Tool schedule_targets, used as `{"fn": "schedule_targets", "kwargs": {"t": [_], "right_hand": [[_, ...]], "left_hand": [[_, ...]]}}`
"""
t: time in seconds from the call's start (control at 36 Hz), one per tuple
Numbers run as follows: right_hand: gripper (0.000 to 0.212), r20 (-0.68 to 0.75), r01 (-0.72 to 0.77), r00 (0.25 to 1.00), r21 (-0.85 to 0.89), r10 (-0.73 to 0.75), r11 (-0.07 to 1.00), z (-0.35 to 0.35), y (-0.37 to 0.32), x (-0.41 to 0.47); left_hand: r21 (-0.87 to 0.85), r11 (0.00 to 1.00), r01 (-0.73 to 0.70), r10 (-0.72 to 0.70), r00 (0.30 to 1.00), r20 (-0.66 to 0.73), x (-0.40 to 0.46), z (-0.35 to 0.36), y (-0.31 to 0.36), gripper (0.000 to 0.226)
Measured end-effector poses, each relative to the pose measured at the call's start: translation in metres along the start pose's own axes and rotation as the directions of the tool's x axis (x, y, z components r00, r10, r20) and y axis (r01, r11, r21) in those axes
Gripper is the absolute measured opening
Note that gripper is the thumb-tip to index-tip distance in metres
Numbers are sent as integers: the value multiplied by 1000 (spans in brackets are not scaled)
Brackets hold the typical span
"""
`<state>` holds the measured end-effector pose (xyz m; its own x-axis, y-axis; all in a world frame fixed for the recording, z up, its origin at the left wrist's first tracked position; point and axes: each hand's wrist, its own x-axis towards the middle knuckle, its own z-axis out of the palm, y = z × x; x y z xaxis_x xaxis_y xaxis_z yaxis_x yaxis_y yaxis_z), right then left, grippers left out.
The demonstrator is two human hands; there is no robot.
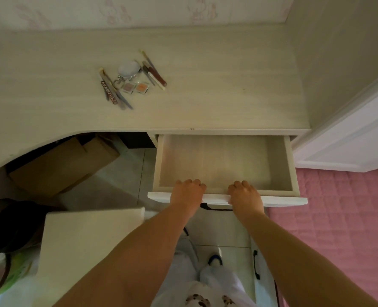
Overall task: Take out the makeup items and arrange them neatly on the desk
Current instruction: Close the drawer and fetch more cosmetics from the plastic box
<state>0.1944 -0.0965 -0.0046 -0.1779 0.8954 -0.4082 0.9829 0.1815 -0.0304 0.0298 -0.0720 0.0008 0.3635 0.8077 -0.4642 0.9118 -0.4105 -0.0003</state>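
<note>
The makeup items lie grouped on the pale wooden desk (pixel 228 89): a round white jar (pixel 128 68), two small square eyeshadow pans (pixel 135 87), a bundle of pencils (pixel 114 91) to their left and a fan of lip pencils and brushes (pixel 154 72) to their right. Below the desk edge a drawer (pixel 292 165) stands pulled out, its visible inside bare. My left hand (pixel 189 191) and my right hand (pixel 245 192) both rest on the drawer's front edge, fingers curled over it into the drawer.
A cardboard box (pixel 57 165) sits under the desk's curved cut-out. A cream stool (pixel 88 238) stands at lower left, beside a dark bin (pixel 4 220). A pink quilted bed (pixel 338 229) is at right, with a white panel (pixel 347 138) above it.
</note>
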Motion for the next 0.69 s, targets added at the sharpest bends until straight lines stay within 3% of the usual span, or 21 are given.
{"fn": "schedule_targets", "kwargs": {"t": [0.31, 0.42, 0.56, 0.61, 0.69], "right_hand": [[19, -80, -178, 981, 1, 178, 984, -28, 3, 49], [36, -152, -148, 977, 2, 146, 989, -28, 12, 62], [35, -142, -89, 986, -23, 85, 996, -33, 21, 80], [23, -100, -74, 993, -61, 67, 995, -45, 23, 83], [29, -94, 10, 995, -119, -22, 993, -50, 29, 92]], "left_hand": [[42, 992, -118, 121, 990, -78, 51, -27, -31, 26], [54, 989, -134, 137, 989, -60, 60, -31, -37, 29], [66, 994, -91, 94, 994, -56, 74, -42, -40, 33], [52, 996, -72, 79, 988, -131, 78, -47, -38, 42], [-20, 1000, -5, -1, 956, -292, 83, -55, -37, 82]]}}
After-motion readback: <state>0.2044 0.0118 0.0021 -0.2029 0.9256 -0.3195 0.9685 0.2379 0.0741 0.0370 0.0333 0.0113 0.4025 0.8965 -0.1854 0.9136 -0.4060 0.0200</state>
